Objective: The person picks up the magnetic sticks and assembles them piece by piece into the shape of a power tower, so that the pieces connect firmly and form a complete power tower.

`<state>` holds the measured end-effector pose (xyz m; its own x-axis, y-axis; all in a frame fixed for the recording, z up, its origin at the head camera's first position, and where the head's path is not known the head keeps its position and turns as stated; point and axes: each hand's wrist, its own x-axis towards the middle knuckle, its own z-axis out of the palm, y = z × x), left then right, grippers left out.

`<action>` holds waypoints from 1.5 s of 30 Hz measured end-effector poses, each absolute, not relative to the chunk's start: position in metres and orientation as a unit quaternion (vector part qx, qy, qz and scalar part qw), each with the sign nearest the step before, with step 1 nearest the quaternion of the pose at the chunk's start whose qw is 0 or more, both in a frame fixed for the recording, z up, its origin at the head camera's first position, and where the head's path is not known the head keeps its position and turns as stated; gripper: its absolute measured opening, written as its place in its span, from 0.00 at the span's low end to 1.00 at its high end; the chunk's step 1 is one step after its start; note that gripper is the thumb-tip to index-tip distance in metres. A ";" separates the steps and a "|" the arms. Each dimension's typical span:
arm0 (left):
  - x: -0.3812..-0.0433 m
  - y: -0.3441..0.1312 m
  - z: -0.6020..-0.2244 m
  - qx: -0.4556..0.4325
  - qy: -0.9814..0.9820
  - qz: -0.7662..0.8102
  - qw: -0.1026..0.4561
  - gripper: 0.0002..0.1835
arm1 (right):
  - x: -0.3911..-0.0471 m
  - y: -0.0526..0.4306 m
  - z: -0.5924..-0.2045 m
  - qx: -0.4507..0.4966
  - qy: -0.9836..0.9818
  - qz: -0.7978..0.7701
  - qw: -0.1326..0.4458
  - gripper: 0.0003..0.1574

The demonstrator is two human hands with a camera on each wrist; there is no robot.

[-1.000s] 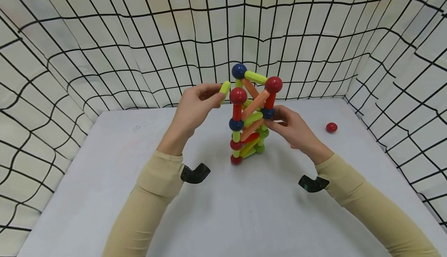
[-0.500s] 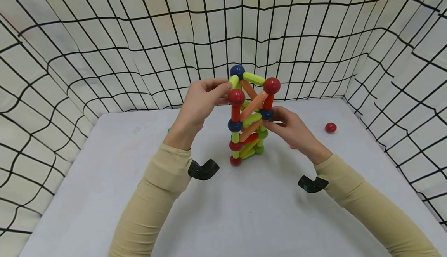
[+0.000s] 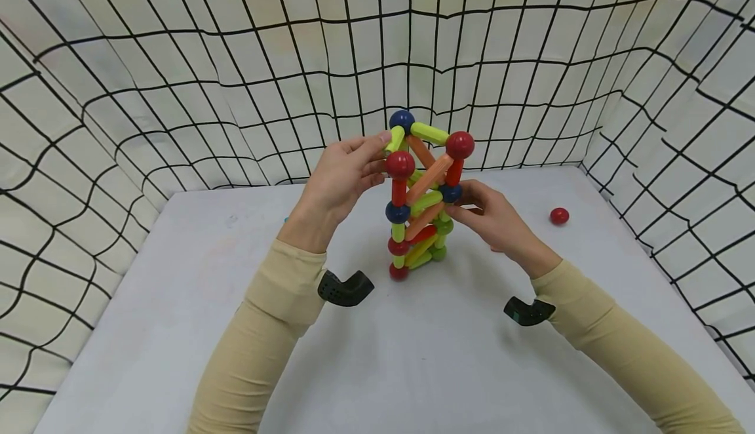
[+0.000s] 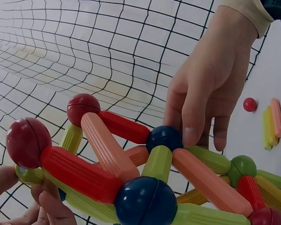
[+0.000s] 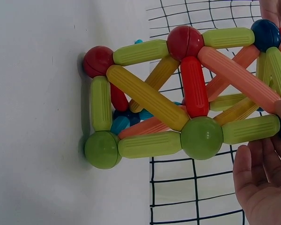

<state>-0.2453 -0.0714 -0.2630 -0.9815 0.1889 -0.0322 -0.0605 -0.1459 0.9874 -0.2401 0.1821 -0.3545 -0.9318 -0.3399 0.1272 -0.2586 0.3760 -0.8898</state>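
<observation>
A tall tower of magnetic rods and balls (image 3: 426, 202) stands upright on the white table. At its top left, a lime-green rod (image 3: 396, 139) slants from the back blue ball (image 3: 402, 121) toward the front red ball (image 3: 400, 165). My left hand (image 3: 342, 178) holds this rod by its near end; in the left wrist view that rod end (image 4: 30, 175) lies between the fingers, just below the large red ball (image 4: 29, 142). Whether rod and red ball touch, I cannot tell. On the tower's right side, my right hand (image 3: 501, 216) pinches a blue ball (image 4: 164, 139) between thumb and fingers.
A loose red ball (image 3: 559, 216) lies to the right on the table. Beside it in the left wrist view are several loose rods (image 4: 273, 123). A black grid net (image 3: 283, 80) over white cloth walls in the back and sides.
My left hand has moved right, bringing the lime-green rod from beside the tower to between its top balls. Its fingers have since shifted slightly on the rod. The right hand keeps its place.
</observation>
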 end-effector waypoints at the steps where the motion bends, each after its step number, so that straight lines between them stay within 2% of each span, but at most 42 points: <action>1: -0.246 -0.071 -0.263 0.048 0.645 0.758 0.084 0.21 | -0.240 0.182 -0.355 -0.181 0.828 -0.529 0.038 0.26; 19: -0.248 -0.063 -0.266 0.041 0.652 0.752 0.087 0.22 | -0.240 0.183 -0.354 -0.178 0.830 -0.527 0.043 0.27; 24: -0.239 -0.064 -0.274 0.081 0.696 0.712 0.033 0.20 | -0.241 0.184 -0.355 -0.182 0.832 -0.523 0.039 0.27; 32: -0.218 -0.072 -0.313 0.150 0.796 0.576 -0.109 0.13 | -0.242 0.191 -0.359 -0.202 0.838 -0.505 0.043 0.26; 39: -0.204 -0.078 -0.349 0.231 0.838 0.469 -0.156 0.15 | -0.244 0.195 -0.360 -0.207 0.843 -0.493 0.065 0.25; 45: -0.202 -0.076 -0.356 0.254 0.844 0.441 -0.169 0.21 | -0.244 0.194 -0.362 -0.210 0.840 -0.494 0.076 0.24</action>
